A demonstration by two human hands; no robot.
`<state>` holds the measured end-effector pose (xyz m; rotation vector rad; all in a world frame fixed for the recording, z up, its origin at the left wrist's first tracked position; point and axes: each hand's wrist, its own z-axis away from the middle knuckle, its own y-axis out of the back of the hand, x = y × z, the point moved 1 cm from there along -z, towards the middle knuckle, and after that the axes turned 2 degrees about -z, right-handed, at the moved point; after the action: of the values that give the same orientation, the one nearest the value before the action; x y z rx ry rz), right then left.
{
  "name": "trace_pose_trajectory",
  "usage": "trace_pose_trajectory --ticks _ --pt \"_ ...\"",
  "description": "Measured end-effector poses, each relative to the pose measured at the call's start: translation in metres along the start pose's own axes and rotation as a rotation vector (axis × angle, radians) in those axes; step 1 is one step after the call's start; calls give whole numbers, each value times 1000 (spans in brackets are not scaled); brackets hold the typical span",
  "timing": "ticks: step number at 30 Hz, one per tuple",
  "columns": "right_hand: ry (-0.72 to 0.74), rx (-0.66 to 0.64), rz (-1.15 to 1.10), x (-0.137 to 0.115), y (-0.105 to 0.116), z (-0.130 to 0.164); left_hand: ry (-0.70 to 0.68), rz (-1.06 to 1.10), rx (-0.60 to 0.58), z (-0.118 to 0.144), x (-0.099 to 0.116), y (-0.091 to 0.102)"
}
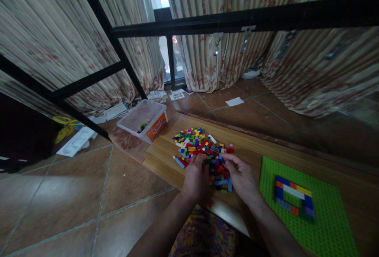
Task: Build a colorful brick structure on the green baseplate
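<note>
A loose heap of small toy building bricks (pixel 194 142) in many colours lies on a wooden board. Over its near side is my left hand (pixel 194 176), fingers bent down and apart among the bricks, with no brick seen in its grasp. My right hand (pixel 243 176) reaches in from the right, thumb and forefinger closed at a small blue brick (pixel 221 157) on the heap's edge. On the green studded baseplate (pixel 272 213) to the right stands a rectangular ring of blue, orange, yellow and white bricks (pixel 293 186), partly blurred.
A clear plastic box (pixel 139 111) with an orange label and a few bricks inside stands at the board's far left corner. The wooden board (pixel 166 166) rests over tiled floor (pixel 79 201). Black metal bars (pixel 207 28) and striped curtains (pixel 207 59) rise behind; papers (pixel 235 101) lie on the floor.
</note>
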<state>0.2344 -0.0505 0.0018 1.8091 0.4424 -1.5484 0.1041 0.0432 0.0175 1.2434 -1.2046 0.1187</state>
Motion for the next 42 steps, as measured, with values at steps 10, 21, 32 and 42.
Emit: trace_pose_trajectory --ticks 10,21,32,42 --pt "-80 19 -105 -11 2 3 88 182 141 25 -22 39" --pt "-81 45 -120 -11 4 11 399 63 396 85 -95 86" --pt "195 -20 413 -19 -10 -33 247 116 268 50 -66 55" --pt "371 -256 818 -26 -53 -68 168 37 151 41 -58 51"
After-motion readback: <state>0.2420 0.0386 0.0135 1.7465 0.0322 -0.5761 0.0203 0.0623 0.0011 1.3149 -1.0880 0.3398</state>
